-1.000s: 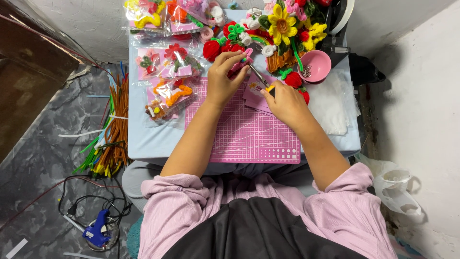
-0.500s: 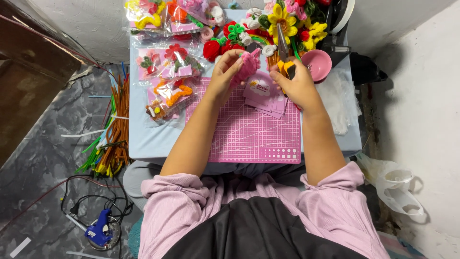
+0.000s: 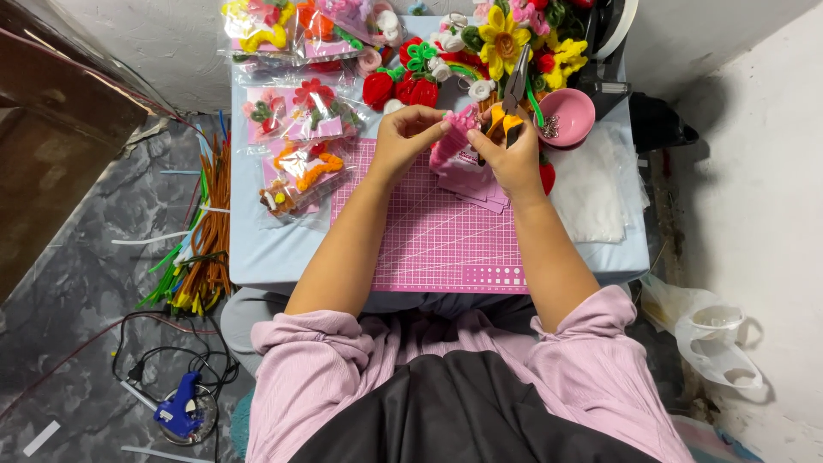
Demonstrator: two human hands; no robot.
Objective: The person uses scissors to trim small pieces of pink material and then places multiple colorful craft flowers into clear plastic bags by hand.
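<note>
Left hand (image 3: 405,141) and right hand (image 3: 512,153) both pinching a pink fuzzy piece (image 3: 453,147), right apparently also gripping orange-handled pliers (image 3: 512,107).

A pale blue table (image 3: 274,249) carries a pink cutting mat (image 3: 429,240), bagged crafts (image 3: 296,111), a pink bowl (image 3: 570,111) and clear bags (image 3: 596,184).

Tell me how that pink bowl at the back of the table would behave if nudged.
The pink bowl looks like thin plastic, so it is probably light and would slide on the blue tablecloth. Its round, open shape seems stable, so tipping looks unlikely. It sits close to the right hand and its pliers, so a bump could shake the small metal bits inside.
</note>
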